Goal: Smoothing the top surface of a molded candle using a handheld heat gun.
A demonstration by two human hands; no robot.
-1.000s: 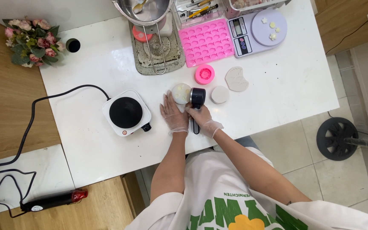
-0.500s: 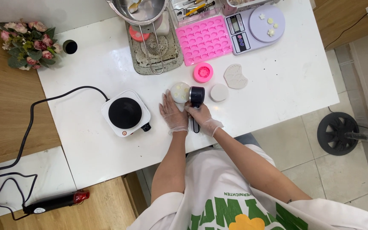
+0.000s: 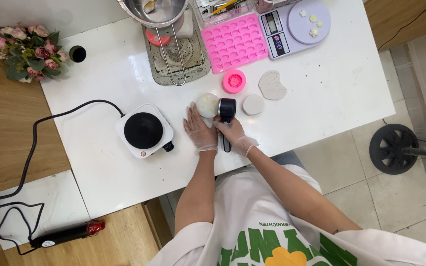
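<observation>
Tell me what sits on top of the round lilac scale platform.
Three small pale flower-shaped pieces lie on the lilac scale; its far edge is cut off, so anything there is unseen.

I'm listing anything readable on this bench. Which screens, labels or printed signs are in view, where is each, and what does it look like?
Kitchen scale, far right of the white table: lilac, round platform, small grey rectangular screen with buttons below.
Black heat gun, on the floor at lower left: small pale label on its body.
Person's white shirt, bottom: large green lettering, orange flower shape.
</observation>
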